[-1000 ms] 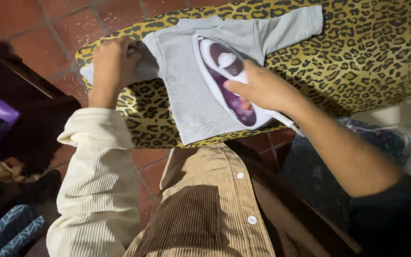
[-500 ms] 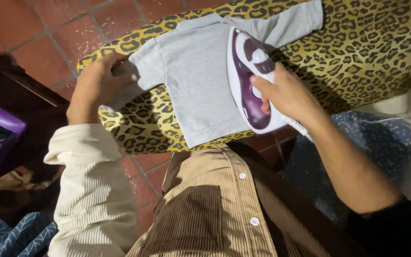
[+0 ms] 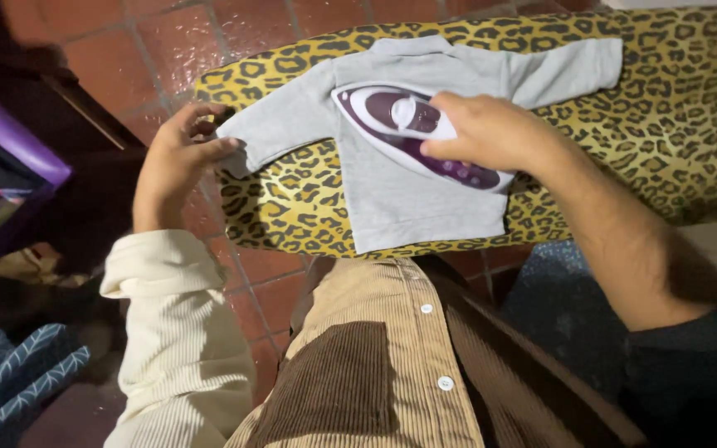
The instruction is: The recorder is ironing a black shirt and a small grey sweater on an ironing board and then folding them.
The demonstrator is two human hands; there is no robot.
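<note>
Ironing board [image 3: 674,124]: the surface, padded in a leopard-print cover, running across the top of the view above a red tile floor [image 3: 126,50].
Small grey top [image 3: 392,182]: long-sleeved, laid flat on the board, hem toward the person, sleeves spread to either side.
Iron [image 3: 412,133]: white and purple, resting on the chest of the top, tip pointing toward the left sleeve; half a second ago it sat at the top's right edge with its tip pointing away from the person, so the stroke has crossed back over the body.
Right hand [image 3: 487,133]: fingers wrapped around the iron's handle (a firm, closed grip).
Left hand [image 3: 178,162]: fingers pinched on the cuff of the left sleeve, pulling it taut at the board's end; it has kept to this end throughout.
Striped shirt [image 3: 375,357]: tan corduroy, worn by the person, in the foreground.
</note>
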